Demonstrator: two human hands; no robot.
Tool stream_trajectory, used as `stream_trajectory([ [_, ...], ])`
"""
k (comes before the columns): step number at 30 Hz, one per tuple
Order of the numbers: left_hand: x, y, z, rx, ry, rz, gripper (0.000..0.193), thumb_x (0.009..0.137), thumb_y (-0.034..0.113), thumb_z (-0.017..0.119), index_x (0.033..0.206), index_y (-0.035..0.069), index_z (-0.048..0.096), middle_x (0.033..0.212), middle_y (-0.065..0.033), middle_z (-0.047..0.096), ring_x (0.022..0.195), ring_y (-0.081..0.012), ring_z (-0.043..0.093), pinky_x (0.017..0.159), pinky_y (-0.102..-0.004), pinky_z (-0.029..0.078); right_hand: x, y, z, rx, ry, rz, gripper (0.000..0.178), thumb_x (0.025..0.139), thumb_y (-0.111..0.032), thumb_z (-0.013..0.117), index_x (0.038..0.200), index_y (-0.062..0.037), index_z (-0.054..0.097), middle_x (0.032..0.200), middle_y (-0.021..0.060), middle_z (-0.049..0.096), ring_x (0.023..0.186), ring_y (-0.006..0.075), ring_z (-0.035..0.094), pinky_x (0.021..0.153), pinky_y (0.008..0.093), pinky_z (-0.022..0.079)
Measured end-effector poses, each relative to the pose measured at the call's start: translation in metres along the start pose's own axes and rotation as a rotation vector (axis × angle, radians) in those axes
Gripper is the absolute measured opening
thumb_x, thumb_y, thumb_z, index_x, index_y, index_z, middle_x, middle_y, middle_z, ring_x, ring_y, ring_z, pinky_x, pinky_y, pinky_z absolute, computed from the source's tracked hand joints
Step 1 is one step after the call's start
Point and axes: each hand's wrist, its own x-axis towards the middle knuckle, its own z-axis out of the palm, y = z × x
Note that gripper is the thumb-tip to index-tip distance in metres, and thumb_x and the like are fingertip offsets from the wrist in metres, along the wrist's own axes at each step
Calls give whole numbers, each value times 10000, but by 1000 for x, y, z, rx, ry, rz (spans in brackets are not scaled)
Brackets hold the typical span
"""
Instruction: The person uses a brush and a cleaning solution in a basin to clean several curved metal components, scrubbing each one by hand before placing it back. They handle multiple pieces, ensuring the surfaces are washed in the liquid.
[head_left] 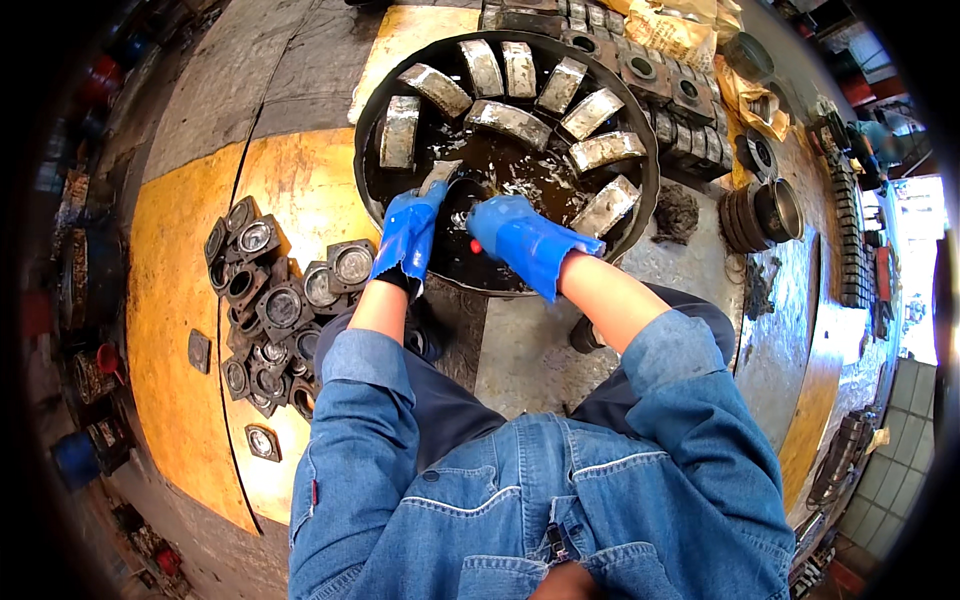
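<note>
Both my hands wear blue rubber gloves and are over a round black tray [648, 180] of dark liquid. My left hand [408, 228] closes on a grey metal block [441, 175] that sticks out past its fingertips. Just beside it, my right hand [515, 232] is closed round something mostly hidden, with a small red end [475, 246] showing below the fist. Several curved metal blocks [508, 122] lie in the tray, most of them along its far and right rim. Wet, shiny streaks show on the liquid between them.
Left of my legs, dark square parts with round openings [284, 307] lie heaped on a yellow board [180, 290]. Square metal housings [640, 68] stand in rows behind the tray at right. Metal rings [778, 210] and a dark clump [676, 213] lie right of it.
</note>
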Motion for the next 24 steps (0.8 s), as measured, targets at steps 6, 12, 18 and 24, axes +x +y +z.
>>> stream_trajectory([
  [6, 12, -16, 0, -29, 8, -51, 546, 928, 408, 647, 1123, -102, 662, 951, -154, 719, 812, -218, 622, 754, -342, 493, 6, 36, 6, 819, 98, 0, 455, 837, -476, 661, 999, -54, 721, 907, 147, 733, 831, 278, 703, 783, 382, 537],
  [12, 7, -13, -5, 56, -6, -62, 479, 941, 412, 639, 1089, -40, 702, 926, -118, 719, 823, -187, 634, 723, -320, 492, 11, 47, 22, 1965, 123, 378, 351, 956, -379, 647, 1081, -54, 685, 869, 77, 711, 639, 114, 645, 494, 193, 481],
  [18, 6, -3, 4, -34, -40, -22, 425, 944, 364, 646, 1053, -43, 706, 911, -89, 714, 812, -160, 619, 724, -304, 485, 30, 81, 49, 2532, 164, 566, 249, 997, -274, 576, 1032, -35, 635, 881, 116, 697, 664, 153, 663, 441, 219, 509],
  [24, 15, -24, 1, -107, -35, -28, 444, 948, 364, 641, 1073, -59, 690, 931, -86, 704, 818, -146, 608, 723, -290, 486, 11, 35, -9, 1447, 45, 198, 308, 956, -266, 584, 1145, -51, 696, 973, 99, 726, 903, 168, 706, 743, 279, 554],
])
